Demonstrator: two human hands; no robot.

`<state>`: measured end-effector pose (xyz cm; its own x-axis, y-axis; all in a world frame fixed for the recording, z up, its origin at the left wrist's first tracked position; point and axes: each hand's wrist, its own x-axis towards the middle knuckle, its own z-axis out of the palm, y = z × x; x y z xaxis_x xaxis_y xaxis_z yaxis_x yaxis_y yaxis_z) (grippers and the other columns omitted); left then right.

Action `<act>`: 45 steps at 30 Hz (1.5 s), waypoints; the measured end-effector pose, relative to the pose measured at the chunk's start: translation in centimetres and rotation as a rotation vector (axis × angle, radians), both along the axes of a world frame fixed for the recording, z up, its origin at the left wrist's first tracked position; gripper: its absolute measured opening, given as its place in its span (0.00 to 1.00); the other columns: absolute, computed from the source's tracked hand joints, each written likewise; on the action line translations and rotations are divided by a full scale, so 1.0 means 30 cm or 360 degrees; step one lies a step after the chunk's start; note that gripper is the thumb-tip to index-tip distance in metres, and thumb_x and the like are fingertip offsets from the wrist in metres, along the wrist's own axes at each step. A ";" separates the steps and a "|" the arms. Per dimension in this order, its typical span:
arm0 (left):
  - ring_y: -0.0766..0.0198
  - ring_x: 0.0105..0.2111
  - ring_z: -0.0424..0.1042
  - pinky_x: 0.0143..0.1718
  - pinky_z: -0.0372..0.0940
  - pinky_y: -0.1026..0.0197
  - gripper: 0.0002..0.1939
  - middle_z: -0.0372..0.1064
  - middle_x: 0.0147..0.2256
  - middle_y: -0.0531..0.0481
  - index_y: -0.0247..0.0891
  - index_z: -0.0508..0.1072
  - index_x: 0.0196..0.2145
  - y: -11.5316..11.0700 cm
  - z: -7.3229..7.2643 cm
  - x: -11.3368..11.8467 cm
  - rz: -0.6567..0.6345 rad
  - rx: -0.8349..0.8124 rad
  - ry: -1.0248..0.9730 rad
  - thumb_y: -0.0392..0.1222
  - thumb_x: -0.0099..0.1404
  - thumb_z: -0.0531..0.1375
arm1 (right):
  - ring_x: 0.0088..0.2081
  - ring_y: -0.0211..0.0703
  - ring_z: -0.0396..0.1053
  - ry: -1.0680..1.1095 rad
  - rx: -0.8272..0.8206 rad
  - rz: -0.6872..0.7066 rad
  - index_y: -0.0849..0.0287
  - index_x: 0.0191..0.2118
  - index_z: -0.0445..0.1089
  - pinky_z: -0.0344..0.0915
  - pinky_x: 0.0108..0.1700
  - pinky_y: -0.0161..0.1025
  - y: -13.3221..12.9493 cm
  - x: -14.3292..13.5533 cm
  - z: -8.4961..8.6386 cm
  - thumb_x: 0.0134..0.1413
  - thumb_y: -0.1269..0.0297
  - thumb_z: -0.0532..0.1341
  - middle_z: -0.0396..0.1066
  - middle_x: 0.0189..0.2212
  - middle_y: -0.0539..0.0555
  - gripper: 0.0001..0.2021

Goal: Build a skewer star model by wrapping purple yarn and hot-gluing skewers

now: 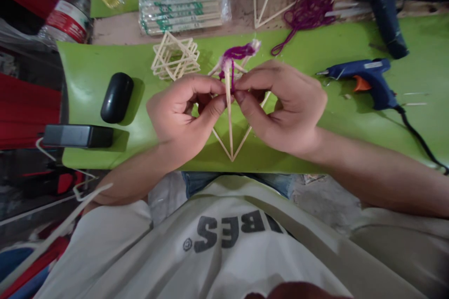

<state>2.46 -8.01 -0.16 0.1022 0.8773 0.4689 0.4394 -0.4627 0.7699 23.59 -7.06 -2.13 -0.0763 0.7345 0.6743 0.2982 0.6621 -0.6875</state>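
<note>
A frame of thin wooden sticks (230,131) stands on the green table between my hands, its lower corner near the table's front edge. Purple yarn (238,52) is wound around the top of the frame, and a strand of it hangs down beside the middle stick. My left hand (191,114) is closed, thumb and forefinger pinched at the left of that stick. From the right, my right hand (282,107) pinches at the hanging strand. The fingertips of both hands nearly meet, and what lies between the left fingertips is too small to make out.
A star-shaped stick lattice (175,57), a black case (117,98) and a black box (77,136) lie left. On the right is a blue glue gun (365,77) with its cable. Behind are packaged sticks (184,9), a purple yarn pile (310,7) and a dark tool (386,14).
</note>
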 end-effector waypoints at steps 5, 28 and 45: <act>0.57 0.41 0.87 0.40 0.82 0.52 0.15 0.88 0.43 0.48 0.49 0.87 0.48 0.002 -0.017 -0.002 -0.0015 0.0062 0.0033 0.60 0.84 0.70 | 0.34 0.41 0.77 0.0071 0.0155 0.0063 0.49 0.46 0.82 0.76 0.36 0.43 0.006 -0.012 0.008 0.73 0.68 0.68 0.84 0.39 0.50 0.05; 0.55 0.39 0.86 0.36 0.80 0.51 0.08 0.84 0.42 0.50 0.55 0.82 0.51 0.052 -0.063 -0.017 -0.0178 0.0458 0.0088 0.54 0.81 0.72 | 0.28 0.42 0.66 -0.0005 0.0199 0.0113 0.50 0.38 0.73 0.64 0.31 0.45 0.014 0.006 0.040 0.69 0.65 0.59 0.75 0.30 0.49 0.07; 0.67 0.33 0.85 0.37 0.82 0.60 0.05 0.89 0.45 0.51 0.46 0.86 0.50 0.073 -0.014 -0.023 -0.0287 0.0774 0.0254 0.47 0.82 0.73 | 0.42 0.51 0.81 -0.0089 -0.0010 0.0111 0.50 0.45 0.77 0.86 0.45 0.50 0.020 0.006 0.060 0.72 0.58 0.68 0.77 0.37 0.54 0.04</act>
<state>1.76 -5.83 -0.58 0.3343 0.5251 0.7826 0.4141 -0.8278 0.3785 23.78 -6.46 -0.33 -0.1651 0.7305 0.6627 0.2897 0.6782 -0.6754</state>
